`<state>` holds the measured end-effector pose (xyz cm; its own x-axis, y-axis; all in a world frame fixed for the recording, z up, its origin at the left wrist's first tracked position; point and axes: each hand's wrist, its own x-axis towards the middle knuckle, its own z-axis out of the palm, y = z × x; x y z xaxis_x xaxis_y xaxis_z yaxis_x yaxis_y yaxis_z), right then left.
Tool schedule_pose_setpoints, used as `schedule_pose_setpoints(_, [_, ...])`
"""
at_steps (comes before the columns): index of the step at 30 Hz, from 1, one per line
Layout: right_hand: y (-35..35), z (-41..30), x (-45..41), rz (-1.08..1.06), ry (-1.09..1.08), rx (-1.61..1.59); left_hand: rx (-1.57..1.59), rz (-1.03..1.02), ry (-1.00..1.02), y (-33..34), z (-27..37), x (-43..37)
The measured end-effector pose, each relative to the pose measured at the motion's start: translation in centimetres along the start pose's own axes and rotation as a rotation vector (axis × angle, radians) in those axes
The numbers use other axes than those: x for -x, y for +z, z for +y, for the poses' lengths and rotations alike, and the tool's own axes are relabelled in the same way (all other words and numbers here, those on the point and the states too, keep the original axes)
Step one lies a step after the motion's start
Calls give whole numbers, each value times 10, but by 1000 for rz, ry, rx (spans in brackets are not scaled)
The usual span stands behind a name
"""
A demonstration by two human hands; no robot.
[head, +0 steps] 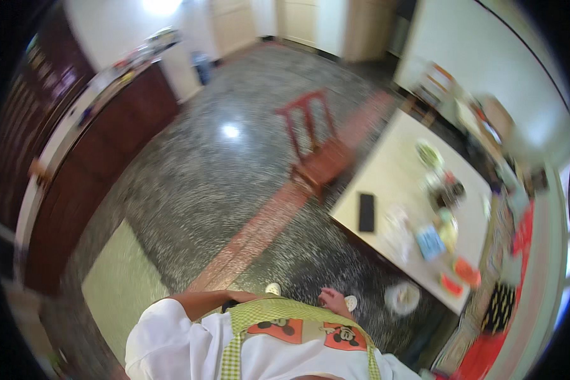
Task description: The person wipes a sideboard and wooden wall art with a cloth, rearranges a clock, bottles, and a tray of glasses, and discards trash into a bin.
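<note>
My left hand (243, 297) is at the front of my waist, beside the green checked apron (285, 308). Its fingers are mostly hidden by the cloth, and a dark band circles the wrist. On the other side, my right hand (333, 300) hangs just past the apron's edge with fingers loosely spread, and nothing shows in it. Below it one pale shoe (351, 302) shows; the other shoe (273, 289) is nearer the middle. Ahead to the right stands a white-topped table (380, 175), carrying a dark flat phone-like object (366, 212), a blue packet (430, 242) and cut watermelon pieces (466, 271).
A reddish wooden chair (320, 156) stands by the table's left corner. Along the left runs a dark red counter (99, 152) with clutter on top. A pale mat (123, 280) lies on the floor. A whitish round container (402, 298) sits low beside the table.
</note>
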<state>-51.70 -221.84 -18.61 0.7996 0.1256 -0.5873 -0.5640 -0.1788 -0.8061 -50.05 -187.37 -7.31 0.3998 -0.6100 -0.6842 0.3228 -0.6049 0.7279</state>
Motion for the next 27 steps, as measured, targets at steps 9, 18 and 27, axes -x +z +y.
schedule_pose_setpoints(9, [105,-164,-61,-487,-62,523,323,182,-153,-40,-112,54])
schedule_pose_setpoints(18, [138,-321,-199,-265,-307,743,308,671,-114,-195,-130,2])
schedule_pose_setpoints(27, [283,-464,-362,-726,-511,758,667,1271,-480,-312,-155,55])
